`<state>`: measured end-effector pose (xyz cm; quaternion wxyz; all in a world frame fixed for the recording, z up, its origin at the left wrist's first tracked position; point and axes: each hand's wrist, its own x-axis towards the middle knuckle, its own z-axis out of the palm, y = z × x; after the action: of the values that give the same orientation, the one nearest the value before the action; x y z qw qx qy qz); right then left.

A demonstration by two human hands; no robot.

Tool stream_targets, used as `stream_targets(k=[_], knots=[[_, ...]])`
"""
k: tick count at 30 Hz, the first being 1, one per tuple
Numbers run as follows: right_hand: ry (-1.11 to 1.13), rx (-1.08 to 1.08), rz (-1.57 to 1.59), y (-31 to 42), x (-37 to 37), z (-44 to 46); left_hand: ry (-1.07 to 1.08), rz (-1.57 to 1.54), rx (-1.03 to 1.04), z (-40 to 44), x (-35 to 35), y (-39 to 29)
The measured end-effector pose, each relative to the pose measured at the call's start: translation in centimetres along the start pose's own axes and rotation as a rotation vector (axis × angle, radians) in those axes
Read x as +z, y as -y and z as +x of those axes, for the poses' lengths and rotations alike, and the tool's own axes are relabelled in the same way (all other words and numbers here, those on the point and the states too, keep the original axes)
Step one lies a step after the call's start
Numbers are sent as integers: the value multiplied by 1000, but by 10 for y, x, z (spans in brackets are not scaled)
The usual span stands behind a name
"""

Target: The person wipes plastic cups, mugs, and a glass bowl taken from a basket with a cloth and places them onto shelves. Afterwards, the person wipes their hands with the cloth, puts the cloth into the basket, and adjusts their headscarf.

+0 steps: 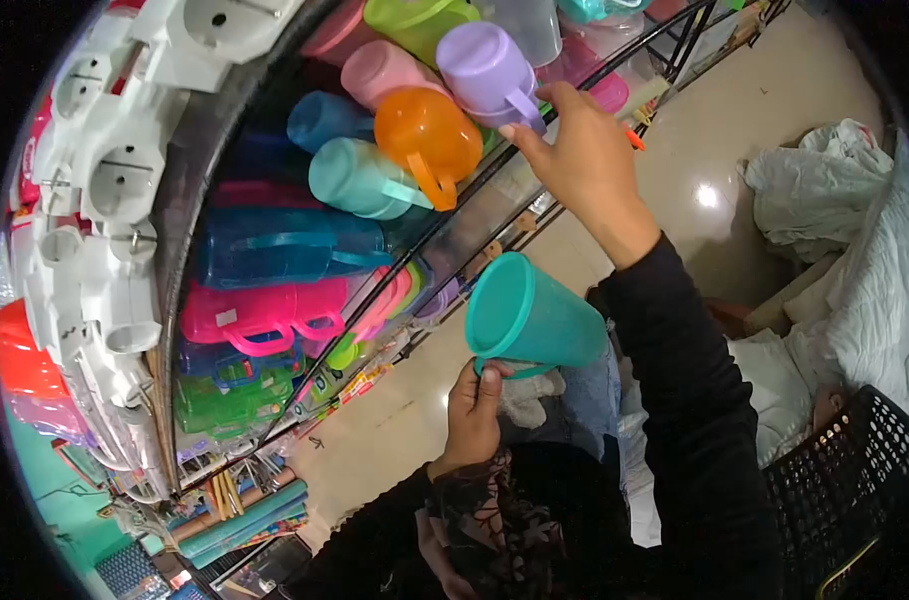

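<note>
My left hand is closed on the handle of a teal plastic mug, held in front of my body with its open mouth facing the shelf. My right hand reaches up to the shelf, thumb and fingers around the handle of a lilac mug. That mug stays among the others on the shelf. Beside it are an orange translucent mug, a pink mug and a lime green one. A pale aqua mug lies lower down.
A black metal shelf edge runs diagonally past the mugs. Blue jugs and pink containers fill the shelf's left part. White power sockets hang at far left. A black perforated basket and white bags are on the right.
</note>
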<state>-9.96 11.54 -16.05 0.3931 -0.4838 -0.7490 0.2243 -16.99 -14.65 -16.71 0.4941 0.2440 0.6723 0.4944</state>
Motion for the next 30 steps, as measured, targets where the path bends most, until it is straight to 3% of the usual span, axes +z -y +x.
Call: stream_targets(k=[2, 11, 18, 26, 30], knots=[[-22, 0, -111, 2, 10, 0, -4, -9, -19, -2, -6, 7], [-121, 27, -48, 0, 15, 4, 4, -6, -73, -11, -12, 9], [-174, 177, 255, 21, -31, -9, 16, -22, -25, -11, -17, 1], [15, 247, 625, 93, -19, -17, 68, 28, -46, -13, -27, 6], [30, 141, 535, 114, 4, -16, 63, -60, -24, -15, -25, -2]])
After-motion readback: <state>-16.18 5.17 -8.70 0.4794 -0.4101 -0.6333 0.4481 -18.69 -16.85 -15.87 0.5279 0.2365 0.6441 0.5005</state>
